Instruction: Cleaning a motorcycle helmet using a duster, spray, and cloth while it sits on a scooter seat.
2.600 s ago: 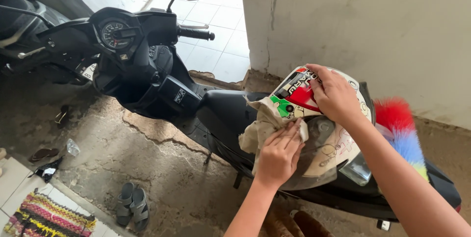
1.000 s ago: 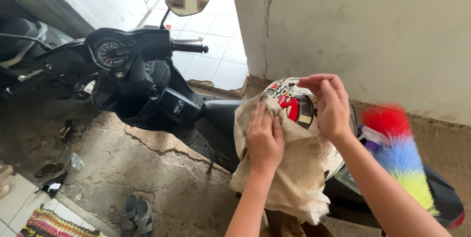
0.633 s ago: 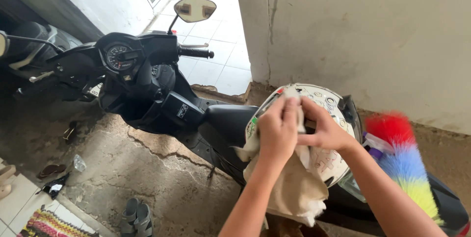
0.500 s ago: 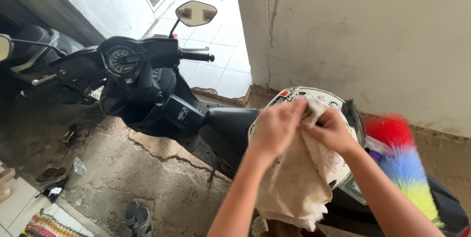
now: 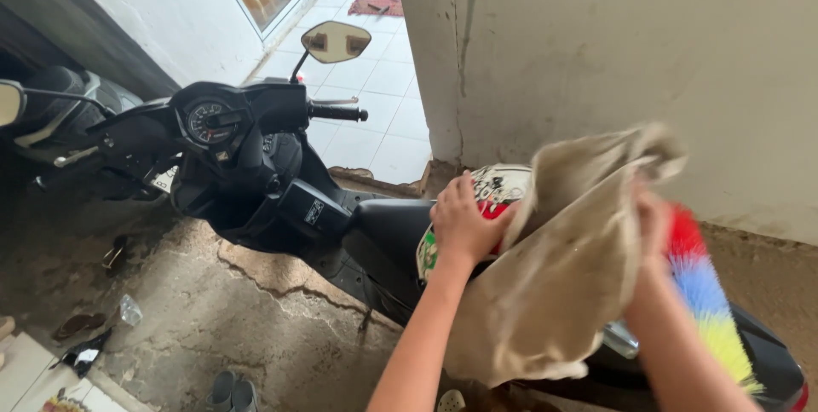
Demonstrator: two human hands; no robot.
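1. Hands at work over a parked black scooter (image 5: 281,199): the left hand (image 5: 463,223) lies spread on a white helmet (image 5: 490,195) with red and green markings, fingers resting flat on the shell, not clenched.
2. Helmet sits on the scooter's seat (image 5: 383,229), at about 3 o'clock from the handlebars; much of its right side is hidden.
3. Right hand (image 5: 652,220), blurred, grasps a beige cloth (image 5: 562,284) raised above the helmet; the cloth hangs down over the helmet's right half and over the seat edge.
4. Just past the right hand, at 3 o'clock, a duster (image 5: 703,293) with red, blue and yellow bristles lies along the rear of the scooter.
5. White wall (image 5: 596,63) stands close behind helmet and cloth at 12 o'clock, leaving little room on that side; its corner edge drops to the floor just left of the helmet.
6. Open room lies at 9 and 7 o'clock: cracked concrete floor (image 5: 213,318) beside the scooter, with sandals (image 5: 232,393) at the bottom edge and small litter near the left edge.
7. Mirror (image 5: 336,41) rises at 11 o'clock from the helmet, above the speedometer (image 5: 204,122); a tiled walkway (image 5: 375,80) runs beyond it.
8. Second vehicle (image 5: 51,122) crowds the left edge.
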